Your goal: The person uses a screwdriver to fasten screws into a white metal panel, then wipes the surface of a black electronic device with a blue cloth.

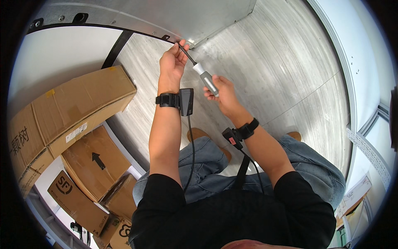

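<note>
A screwdriver (pixel 208 83) with a grey and white handle slants up and to the left toward the edge of a grey metal panel (pixel 199 18). My right hand (pixel 224 93) is closed around the lower part of its handle. Up at the shaft's far end, my left hand (pixel 175 62) has its fingers curled about the tip, against the panel's lower edge. Whatever sits under those fingertips, such as a screw, is hidden. Other screws and dark brackets (pixel 80 18) show along the panel's edge to the left.
Cardboard boxes (pixel 78 108) are stacked on the left, beside a white panel (pixel 66 50). Black devices with cables are strapped to both wrists. A white wall (pixel 365 54) and perforated metal strips (pixel 369 153) stand at the right. Pale wood-look floor (pixel 286 74) lies below.
</note>
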Action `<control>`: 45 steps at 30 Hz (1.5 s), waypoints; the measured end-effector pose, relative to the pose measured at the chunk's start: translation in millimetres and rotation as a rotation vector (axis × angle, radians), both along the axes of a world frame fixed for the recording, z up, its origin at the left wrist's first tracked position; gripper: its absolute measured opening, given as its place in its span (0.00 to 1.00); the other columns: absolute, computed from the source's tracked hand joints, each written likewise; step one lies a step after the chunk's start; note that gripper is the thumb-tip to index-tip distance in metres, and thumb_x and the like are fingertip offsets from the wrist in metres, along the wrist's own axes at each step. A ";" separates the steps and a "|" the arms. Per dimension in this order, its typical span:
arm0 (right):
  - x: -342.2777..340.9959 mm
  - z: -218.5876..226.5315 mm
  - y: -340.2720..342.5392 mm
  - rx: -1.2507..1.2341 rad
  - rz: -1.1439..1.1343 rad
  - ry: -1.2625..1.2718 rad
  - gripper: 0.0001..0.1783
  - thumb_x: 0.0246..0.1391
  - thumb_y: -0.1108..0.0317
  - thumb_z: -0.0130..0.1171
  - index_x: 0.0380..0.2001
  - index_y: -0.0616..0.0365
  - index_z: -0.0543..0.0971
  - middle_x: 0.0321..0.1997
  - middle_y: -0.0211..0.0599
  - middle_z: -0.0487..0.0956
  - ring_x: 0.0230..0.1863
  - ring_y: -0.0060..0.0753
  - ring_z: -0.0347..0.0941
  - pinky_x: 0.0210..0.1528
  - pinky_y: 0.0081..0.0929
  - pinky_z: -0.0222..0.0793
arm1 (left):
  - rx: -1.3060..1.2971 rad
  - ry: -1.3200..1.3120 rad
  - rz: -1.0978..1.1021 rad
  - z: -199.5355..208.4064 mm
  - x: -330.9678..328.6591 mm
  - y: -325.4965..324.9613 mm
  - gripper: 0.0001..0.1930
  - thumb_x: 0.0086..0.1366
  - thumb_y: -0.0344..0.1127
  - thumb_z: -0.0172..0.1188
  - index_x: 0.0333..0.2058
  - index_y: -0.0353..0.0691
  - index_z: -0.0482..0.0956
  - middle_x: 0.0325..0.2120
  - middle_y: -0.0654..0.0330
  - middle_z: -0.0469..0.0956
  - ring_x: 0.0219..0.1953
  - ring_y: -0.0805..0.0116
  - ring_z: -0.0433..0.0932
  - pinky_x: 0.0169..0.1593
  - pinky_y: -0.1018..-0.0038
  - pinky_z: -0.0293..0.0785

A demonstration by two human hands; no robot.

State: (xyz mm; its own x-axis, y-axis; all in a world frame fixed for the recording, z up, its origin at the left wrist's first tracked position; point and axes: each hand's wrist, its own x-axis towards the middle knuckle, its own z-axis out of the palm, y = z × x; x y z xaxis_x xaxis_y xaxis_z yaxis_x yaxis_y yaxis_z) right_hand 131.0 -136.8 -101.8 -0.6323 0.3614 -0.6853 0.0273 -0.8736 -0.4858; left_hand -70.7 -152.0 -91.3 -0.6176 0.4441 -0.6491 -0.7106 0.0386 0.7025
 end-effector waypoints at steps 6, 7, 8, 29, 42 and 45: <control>-3.3 7.2 0.5 0.125 -0.013 -0.145 0.20 0.64 0.55 0.50 0.44 0.64 0.70 0.32 0.38 0.77 0.22 0.25 0.70 0.26 0.23 0.66 | 0.018 -0.041 0.032 1.3 -1.3 1.3 0.11 0.69 0.31 0.47 0.45 0.34 0.73 0.42 0.58 0.81 0.40 0.67 0.81 0.38 0.79 0.74; -3.1 8.0 -0.3 0.100 -0.022 -0.111 0.20 0.64 0.54 0.50 0.45 0.64 0.70 0.32 0.38 0.77 0.21 0.24 0.69 0.25 0.23 0.66 | 0.018 -0.041 0.030 2.3 -0.8 2.2 0.11 0.69 0.31 0.46 0.45 0.34 0.73 0.41 0.58 0.81 0.40 0.67 0.81 0.38 0.79 0.74; -2.5 8.4 -0.9 0.074 -0.029 -0.077 0.21 0.64 0.54 0.50 0.45 0.64 0.70 0.31 0.37 0.77 0.21 0.24 0.68 0.25 0.23 0.65 | 0.019 -0.041 0.032 3.5 -0.2 2.0 0.11 0.68 0.31 0.46 0.45 0.34 0.73 0.41 0.58 0.81 0.40 0.67 0.81 0.38 0.79 0.74; 6.3 -1.0 11.7 0.077 0.148 -0.086 0.26 0.63 0.45 0.48 0.44 0.60 0.75 0.32 0.32 0.76 0.23 0.21 0.67 0.30 0.22 0.65 | -0.018 -0.023 0.065 5.5 2.6 12.0 0.12 0.68 0.32 0.45 0.45 0.33 0.72 0.40 0.57 0.81 0.38 0.64 0.80 0.41 0.75 0.74; 30.3 -19.8 21.1 0.136 0.139 0.001 0.24 0.67 0.50 0.41 0.53 0.57 0.70 0.31 0.33 0.75 0.24 0.22 0.69 0.30 0.22 0.66 | -0.005 0.041 0.074 -7.4 12.6 4.2 0.14 0.67 0.30 0.50 0.50 0.34 0.68 0.45 0.58 0.78 0.41 0.63 0.79 0.37 0.75 0.75; 27.8 -11.9 34.9 0.224 0.153 0.001 0.23 0.68 0.52 0.40 0.56 0.55 0.69 0.31 0.33 0.76 0.23 0.23 0.69 0.29 0.22 0.66 | -0.019 0.028 0.036 -13.0 26.6 11.4 0.16 0.66 0.29 0.50 0.53 0.36 0.66 0.44 0.57 0.78 0.41 0.62 0.79 0.36 0.76 0.75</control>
State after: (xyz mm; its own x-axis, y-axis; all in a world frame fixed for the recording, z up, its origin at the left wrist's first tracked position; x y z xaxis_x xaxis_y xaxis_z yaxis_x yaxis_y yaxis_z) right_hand 158.8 -101.9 -113.7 -0.6918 0.4044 -0.5983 0.1497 -0.7302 -0.6666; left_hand -44.1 -140.5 -104.3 -0.6509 0.4089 -0.6396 -0.6922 0.0264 0.7212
